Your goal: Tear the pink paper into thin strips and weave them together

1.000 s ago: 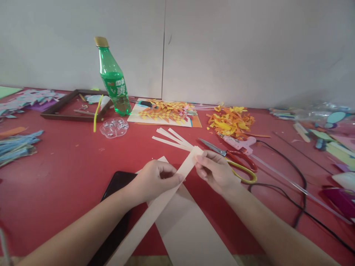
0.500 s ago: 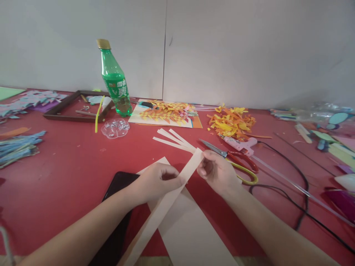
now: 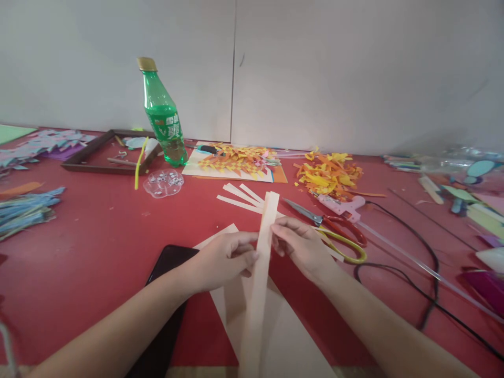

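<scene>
Between my two hands a long cream paper strip (image 3: 261, 273) stands nearly upright in view, its top end showing more than one layer. My left hand (image 3: 226, 258) pinches its left edge with thumb and fingers. On the other edge, near the top, the thumb and fingers of my right hand (image 3: 301, 245) are closed. Beneath lies a larger cream paper sheet (image 3: 293, 333) on the red table. Several narrow cream strips (image 3: 238, 203) fan out just beyond the hands. Scissors (image 3: 334, 236) with red and yellow handles rest right of my right hand.
A black phone (image 3: 167, 268) lies by my left forearm. Farther back are a green bottle (image 3: 165, 115), a dark frame (image 3: 102, 167), a clear dish (image 3: 163, 184) and orange-yellow paper scraps (image 3: 328, 176). A pink glue gun (image 3: 342, 206) trails a black cord (image 3: 435, 268) on the right.
The paper strip has swung from a rightward slant to nearly upright, its top end moving left and away. My right hand has shifted slightly down along it.
</scene>
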A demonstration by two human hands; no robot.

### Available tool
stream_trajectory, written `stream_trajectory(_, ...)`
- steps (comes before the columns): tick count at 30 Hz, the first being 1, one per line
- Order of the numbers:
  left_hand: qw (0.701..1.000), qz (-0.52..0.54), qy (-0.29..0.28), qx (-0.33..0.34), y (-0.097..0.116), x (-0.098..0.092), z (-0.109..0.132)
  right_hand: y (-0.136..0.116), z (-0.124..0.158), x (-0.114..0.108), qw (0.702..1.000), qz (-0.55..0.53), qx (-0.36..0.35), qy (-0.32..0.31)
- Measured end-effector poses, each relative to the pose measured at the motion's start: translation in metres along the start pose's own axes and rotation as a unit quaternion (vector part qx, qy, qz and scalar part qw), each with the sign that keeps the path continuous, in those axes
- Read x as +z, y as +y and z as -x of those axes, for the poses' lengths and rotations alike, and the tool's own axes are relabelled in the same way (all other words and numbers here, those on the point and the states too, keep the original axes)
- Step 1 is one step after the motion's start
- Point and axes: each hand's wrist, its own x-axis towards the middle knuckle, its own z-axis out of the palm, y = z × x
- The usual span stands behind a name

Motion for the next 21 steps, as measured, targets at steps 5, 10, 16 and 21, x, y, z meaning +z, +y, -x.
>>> stream_trajectory(5, 0.999, -0.024, 0.004, -0.044, -0.008, 0.000, 0.001, -0.008, -0.004, -0.002, 0.990, -0.117, 0.033, 0.065)
stream_trajectory(10, 0.998, -0.024, -0.001, -0.051, -0.013, 0.001, -0.001, -0.008, -0.004, -0.001, 0.990, -0.101, 0.049, 0.082)
stream_trajectory(16, 0.988, -0.123, 0.097, -0.004, -0.013, 0.000, -0.004, -0.006, 0.000, 0.001, 0.990, -0.099, 0.069, 0.067)
stream_trajectory(21, 0.968, -0.217, 0.126, 0.016, -0.007, -0.004, -0.002, -0.009, 0.006, 0.003, 0.992, -0.076, 0.094, 0.018)
